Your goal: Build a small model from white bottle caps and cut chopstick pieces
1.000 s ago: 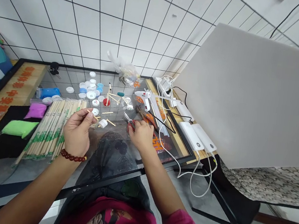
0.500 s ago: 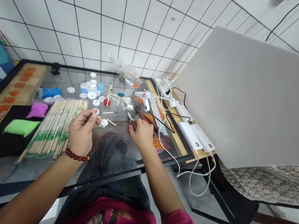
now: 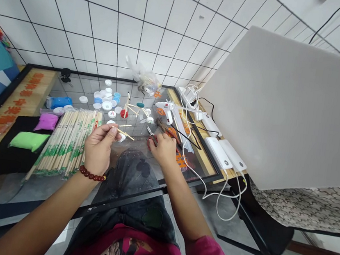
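Observation:
Between the thumb and fingers of my left hand (image 3: 101,142) is a piece made of short wooden sticks (image 3: 126,133) with a white bottle cap (image 3: 122,138) at it; how they join is partly hidden. My right hand (image 3: 164,148) is closed over the red handles of a pair of pliers (image 3: 150,133), whose metal jaws point away from me on the glass tabletop. One loose cut stick (image 3: 125,126) lies just beyond my left hand. Farther back stand stick pieces with a red cap (image 3: 124,114) and a dark green cap (image 3: 140,105).
Packed chopsticks (image 3: 65,143) lie left of my left hand, near green clay (image 3: 28,141) and purple clay (image 3: 46,122). White and blue caps (image 3: 107,105) cluster behind. A white glue gun (image 3: 167,110), glue sticks (image 3: 184,131) and cables are at the right, beside white power banks (image 3: 218,153).
The stick piece in my left hand has turned, so a stick now points right across the white cap. My right hand stays at the pliers. The view has shifted slightly.

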`<state>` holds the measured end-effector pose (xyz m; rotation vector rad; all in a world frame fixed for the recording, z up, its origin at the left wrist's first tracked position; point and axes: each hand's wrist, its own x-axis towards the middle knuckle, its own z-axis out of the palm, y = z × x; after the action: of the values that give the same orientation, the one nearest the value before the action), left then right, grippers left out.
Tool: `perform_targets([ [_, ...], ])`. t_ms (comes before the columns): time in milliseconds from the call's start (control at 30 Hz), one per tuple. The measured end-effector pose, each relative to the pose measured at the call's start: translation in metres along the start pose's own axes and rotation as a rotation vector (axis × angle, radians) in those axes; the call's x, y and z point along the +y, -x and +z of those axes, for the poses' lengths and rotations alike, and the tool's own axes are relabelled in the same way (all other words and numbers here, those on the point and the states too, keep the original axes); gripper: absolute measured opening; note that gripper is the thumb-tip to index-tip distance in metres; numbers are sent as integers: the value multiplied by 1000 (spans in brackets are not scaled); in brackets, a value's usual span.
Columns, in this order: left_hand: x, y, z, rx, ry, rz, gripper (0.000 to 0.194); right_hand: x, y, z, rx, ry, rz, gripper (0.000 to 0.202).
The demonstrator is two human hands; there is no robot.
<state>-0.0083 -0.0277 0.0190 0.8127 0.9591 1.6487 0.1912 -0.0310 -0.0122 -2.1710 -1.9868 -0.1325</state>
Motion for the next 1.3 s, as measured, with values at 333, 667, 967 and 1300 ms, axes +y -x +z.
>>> perform_targets([
  [333,3,6,2,-51,7,-109,35,-18,0,-27,116,-462,-206,30],
  [667,-4,4,-1,-62,-97,-41,30,-44,-11,-9,175,-1172,-441,22],
  [967,-7,13,-9,-291,-580,243,13,-33,4,-21,268,-1254,-342,17],
  [1300,-8,16,-10,-477,-787,566,21,-33,3,-25,235,-1179,-599,18],
])
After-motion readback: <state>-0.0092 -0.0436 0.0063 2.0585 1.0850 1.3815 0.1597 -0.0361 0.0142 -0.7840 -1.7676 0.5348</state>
